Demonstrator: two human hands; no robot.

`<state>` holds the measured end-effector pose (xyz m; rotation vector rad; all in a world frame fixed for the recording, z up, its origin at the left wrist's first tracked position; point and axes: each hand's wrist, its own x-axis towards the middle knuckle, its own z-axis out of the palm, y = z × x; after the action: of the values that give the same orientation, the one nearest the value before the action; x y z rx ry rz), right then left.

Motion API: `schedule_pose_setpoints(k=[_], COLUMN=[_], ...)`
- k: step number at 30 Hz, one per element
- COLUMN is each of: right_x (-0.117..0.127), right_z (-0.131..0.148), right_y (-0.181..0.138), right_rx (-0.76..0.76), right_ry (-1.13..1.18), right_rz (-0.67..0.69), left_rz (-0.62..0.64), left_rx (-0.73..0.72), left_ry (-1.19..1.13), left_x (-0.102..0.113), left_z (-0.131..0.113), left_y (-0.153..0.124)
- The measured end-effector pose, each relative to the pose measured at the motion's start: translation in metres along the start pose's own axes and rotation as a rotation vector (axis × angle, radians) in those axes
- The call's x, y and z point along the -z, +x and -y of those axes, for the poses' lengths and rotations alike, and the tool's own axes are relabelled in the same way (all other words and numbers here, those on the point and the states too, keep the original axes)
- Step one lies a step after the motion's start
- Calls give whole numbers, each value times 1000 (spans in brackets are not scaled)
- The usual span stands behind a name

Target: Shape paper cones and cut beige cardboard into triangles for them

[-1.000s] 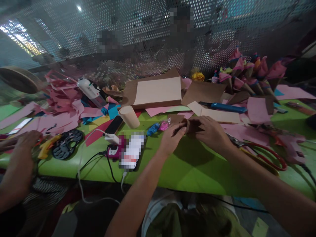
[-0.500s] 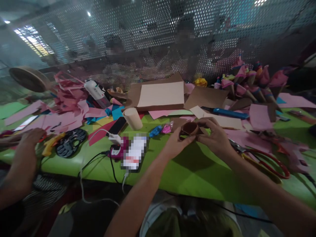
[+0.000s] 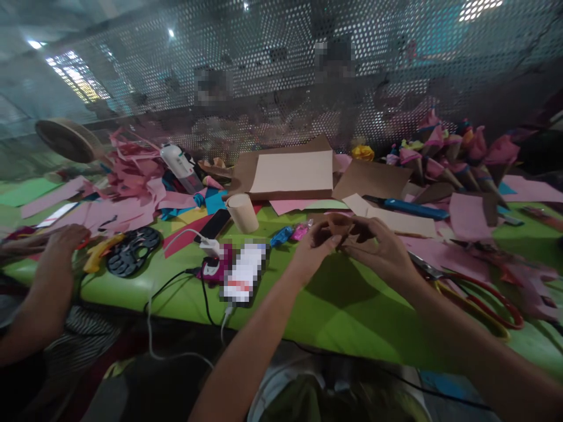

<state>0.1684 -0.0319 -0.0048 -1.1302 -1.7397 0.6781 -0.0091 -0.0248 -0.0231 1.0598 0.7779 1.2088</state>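
Note:
Between my hands, just above the green table (image 3: 352, 316), is a curled piece of brown paper (image 3: 339, 224), bent into a rough ring or cone. My left hand (image 3: 314, 249) closes on its left side, with the thumb in front. From the right, the fingers of my right hand (image 3: 380, 246) pinch the paper's other edge. My fingers and the shadow hide part of its shape. Wrapped blue candy-like pieces (image 3: 281, 235) and a pink one (image 3: 301, 231) lie left of my left hand. Scissors (image 3: 477, 293) with red and yellow handles rest beside my right forearm.
A phone (image 3: 244, 272) with a cable lies left of my arms, near a rolled tan paper (image 3: 243, 213). A blue cutter (image 3: 411, 207) and a cardboard tray (image 3: 281, 195) sit behind. Paper-wrapped cones (image 3: 457, 155) stand at right. Another person's hand (image 3: 65, 241) is at left.
The ring of brown paper has been squeezed or turned, and its round opening shows less. My hands stay on it. The whole view has shifted slightly.

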Motion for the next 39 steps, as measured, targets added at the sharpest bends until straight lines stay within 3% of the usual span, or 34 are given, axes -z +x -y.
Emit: schedule_pose_setpoints(k=[12,24,29,34,39], right_x=[4,6,7,3,-3], right_z=[-2,4,4,1,2], right_y=[1,-1,1,2,-3], right_rx=[164,231,251,279,310], right_ry=[57,26,22,-37,-136], right_rz=[-118,-116,-108,-167,-211], left_rz=[21,2,100,207,158], left_rx=[82,92,113,41,-196], left_ry=[-85,-51,-3,194,636], left_x=[3,4,7,8,2], left_z=[-6,-4,-4,1,1], left_y=[-2,-2,-3,-3,-4])
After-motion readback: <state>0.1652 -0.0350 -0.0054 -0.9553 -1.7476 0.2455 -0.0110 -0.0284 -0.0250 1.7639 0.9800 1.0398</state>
